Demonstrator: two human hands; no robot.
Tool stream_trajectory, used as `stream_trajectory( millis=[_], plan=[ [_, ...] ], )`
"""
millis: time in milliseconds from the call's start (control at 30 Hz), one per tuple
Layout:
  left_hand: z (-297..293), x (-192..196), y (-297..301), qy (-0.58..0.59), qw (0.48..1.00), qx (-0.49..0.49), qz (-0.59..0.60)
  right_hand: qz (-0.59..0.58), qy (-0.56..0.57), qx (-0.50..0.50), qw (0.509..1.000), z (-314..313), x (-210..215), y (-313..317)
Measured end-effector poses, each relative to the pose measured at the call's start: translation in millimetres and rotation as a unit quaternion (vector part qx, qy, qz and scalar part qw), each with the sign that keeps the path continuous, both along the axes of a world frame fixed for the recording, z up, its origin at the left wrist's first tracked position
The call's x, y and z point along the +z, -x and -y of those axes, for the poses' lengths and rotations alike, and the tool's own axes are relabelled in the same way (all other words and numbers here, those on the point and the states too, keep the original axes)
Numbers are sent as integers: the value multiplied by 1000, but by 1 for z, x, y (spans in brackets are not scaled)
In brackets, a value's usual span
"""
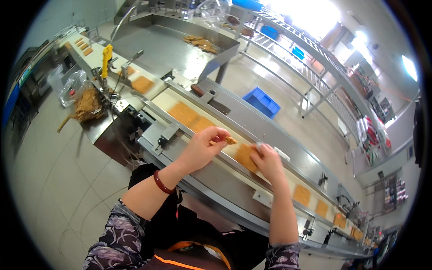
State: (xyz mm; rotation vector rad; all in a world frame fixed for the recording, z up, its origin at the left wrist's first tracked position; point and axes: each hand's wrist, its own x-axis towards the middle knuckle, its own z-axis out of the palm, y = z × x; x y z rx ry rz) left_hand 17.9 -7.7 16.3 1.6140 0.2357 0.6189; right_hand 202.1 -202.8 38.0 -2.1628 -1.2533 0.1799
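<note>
A small crumbly golden-brown food piece (230, 140) is pinched between the thumb and fingers of my left hand (204, 146), just above the conveyor. My right hand (268, 163) has its fingers curled against the far right edge of a flat tan food slab (245, 157) lying on the pale belt (280, 179); its fingertips are partly hidden and a little blurred. More flat tan slabs (186, 114) lie close together on the belt to the left of my hands. Past my right forearm, another tan slab (302, 195) sits farther along.
Metal rails border the belt. At the far left stand a yellow device (106, 60) and a bag of brown scraps (87, 105). A steel tray table (153, 45) holds brown pieces. A blue crate (262, 102) rests on the floor near a metal rack (310, 67).
</note>
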Motion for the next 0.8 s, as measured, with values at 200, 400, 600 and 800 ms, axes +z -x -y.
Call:
stream_trajectory(
  millis=[200, 400, 600, 800],
  plan=[
    [12, 39, 18, 24, 997, -16, 72, 124, -105, -168, 972, 54, -3, -27],
    [42, 82, 59, 6, 971, -17, 240, 68, -208, -198, 955, 47, -1, -24],
    [76, 128, 113, -137, 858, -145, 474, 70, -161, -166, 970, 36, -1, -14],
    [78, 115, 113, -137, 819, -216, 514, 134, -150, -86, 976, 24, -7, 0]
  ],
)
